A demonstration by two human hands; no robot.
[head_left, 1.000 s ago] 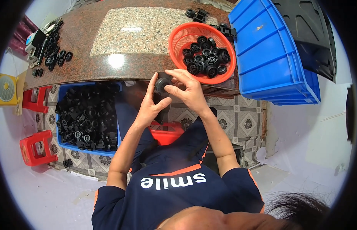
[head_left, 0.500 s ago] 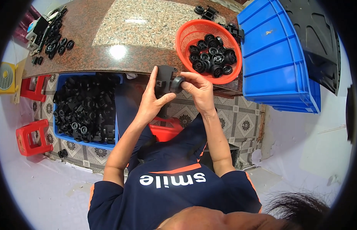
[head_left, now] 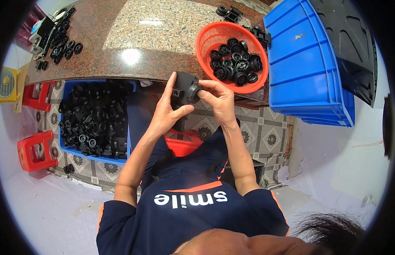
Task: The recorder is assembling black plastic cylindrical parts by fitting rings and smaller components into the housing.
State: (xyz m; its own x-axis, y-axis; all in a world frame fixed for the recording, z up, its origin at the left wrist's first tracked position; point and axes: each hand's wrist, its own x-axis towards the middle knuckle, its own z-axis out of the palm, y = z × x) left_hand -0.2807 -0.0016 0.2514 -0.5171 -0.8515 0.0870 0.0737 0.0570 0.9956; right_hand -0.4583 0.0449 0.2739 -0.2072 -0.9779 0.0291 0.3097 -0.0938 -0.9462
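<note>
Over my lap, just off the table's near edge, my left hand (head_left: 168, 104) grips a black plastic housing (head_left: 183, 83), fingers along its left side and thumb stretched below. Between the thumb and fingers of my right hand (head_left: 220, 102) is a small black wheel (head_left: 193, 91), pressed against the housing's right side. How the two parts join is hidden by my fingers. Close beyond my right hand stands a red plastic basket (head_left: 202, 35) holding several black wheels (head_left: 242, 65).
A blue crate (head_left: 63, 146) heaped with black parts sits on the floor at left, near red stools (head_left: 36, 151). Large blue bins (head_left: 299, 55) flank the stone-topped table (head_left: 91, 63) at right. More black parts (head_left: 59, 46) lie at its far left.
My right hand has shifted slightly left, bringing the wheel from beside the housing up against its side. The left hand holds the housing nearly still.
</note>
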